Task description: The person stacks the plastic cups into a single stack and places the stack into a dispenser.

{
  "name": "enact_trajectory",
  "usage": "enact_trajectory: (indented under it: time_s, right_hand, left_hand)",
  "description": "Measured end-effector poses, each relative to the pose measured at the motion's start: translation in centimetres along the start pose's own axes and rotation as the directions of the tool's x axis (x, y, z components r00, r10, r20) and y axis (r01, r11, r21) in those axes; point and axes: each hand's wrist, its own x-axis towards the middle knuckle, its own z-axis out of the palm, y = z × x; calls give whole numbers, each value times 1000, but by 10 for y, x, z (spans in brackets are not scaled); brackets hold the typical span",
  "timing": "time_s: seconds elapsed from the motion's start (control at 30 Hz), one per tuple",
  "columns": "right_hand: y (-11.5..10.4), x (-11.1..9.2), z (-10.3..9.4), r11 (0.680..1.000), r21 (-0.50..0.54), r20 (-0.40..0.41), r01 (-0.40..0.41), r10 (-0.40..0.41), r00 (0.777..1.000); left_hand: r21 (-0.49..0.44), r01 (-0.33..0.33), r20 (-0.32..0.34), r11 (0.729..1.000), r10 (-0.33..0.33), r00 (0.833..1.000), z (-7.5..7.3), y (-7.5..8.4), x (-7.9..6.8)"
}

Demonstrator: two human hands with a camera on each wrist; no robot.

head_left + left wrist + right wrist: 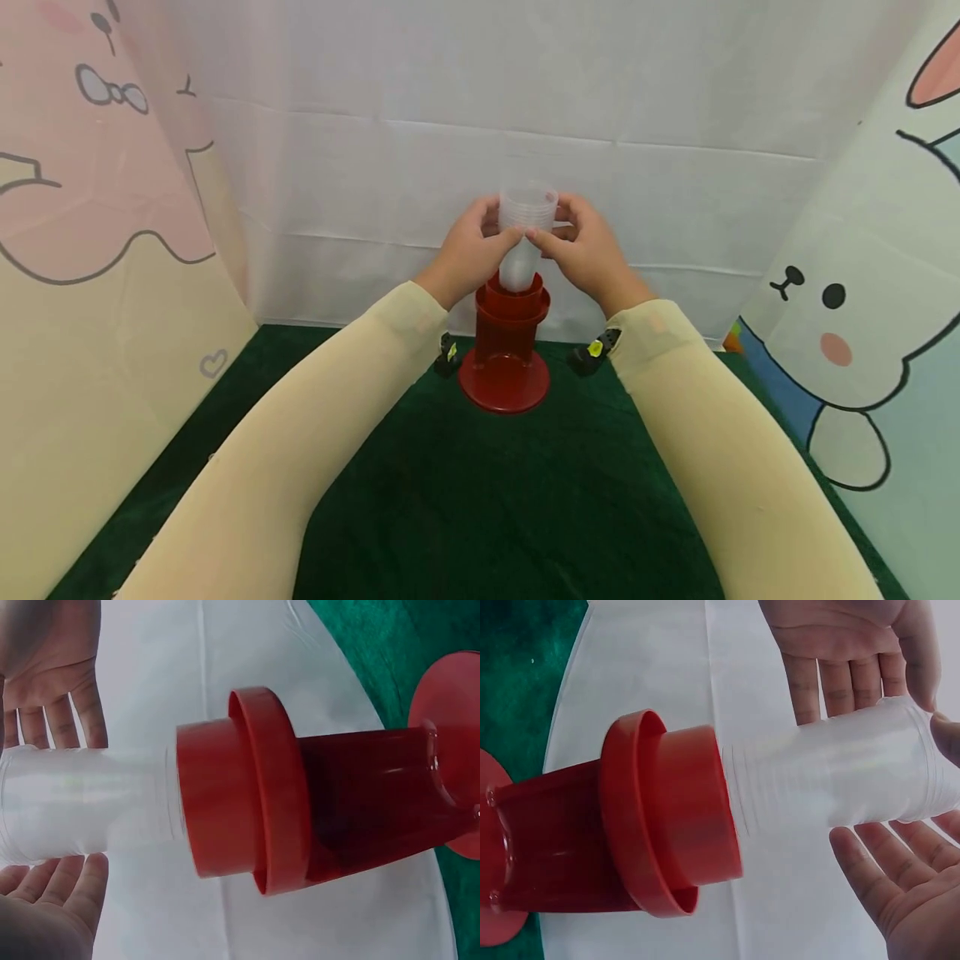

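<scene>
A stack of clear plastic cups (527,210) stands upright over a red cup holder (507,337) with a round base. The lower end of the stack meets the holder's open top; how deep it goes inside is hidden. From the left, my left hand (470,252) holds the stack, its thumb on the near side. My right hand (595,250) grips it from the right, and the two thumbs almost meet in front. Both wrist views show fingers along two sides of the cups (90,799), above the holder's red collar (679,810).
The holder's base rests on a dark green cloth (502,508) near its back edge. Behind hangs a white curtain (375,183). Printed cartoon panels stand at the left (112,350) and right (862,275). Small black devices sit at both wrists.
</scene>
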Motion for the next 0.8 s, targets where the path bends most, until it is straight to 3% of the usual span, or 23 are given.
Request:
enact_trajectory:
  time_s: [0.33,0.6,0.8]
  right_hand:
    - [23,-6,12,997,-63,13,-51,52,999]
    - [41,-15,20,990,-70,66,-119,123,990]
    - [55,-22,29,986,-78,88,-147,154,984]
  left_hand:
    - [58,38,14,998,-39,999,5,-24,-4]
    - [146,79,32,986,-85,996,9,-47,-8]
    - [159,103,46,982,-111,993,11,-63,-14]
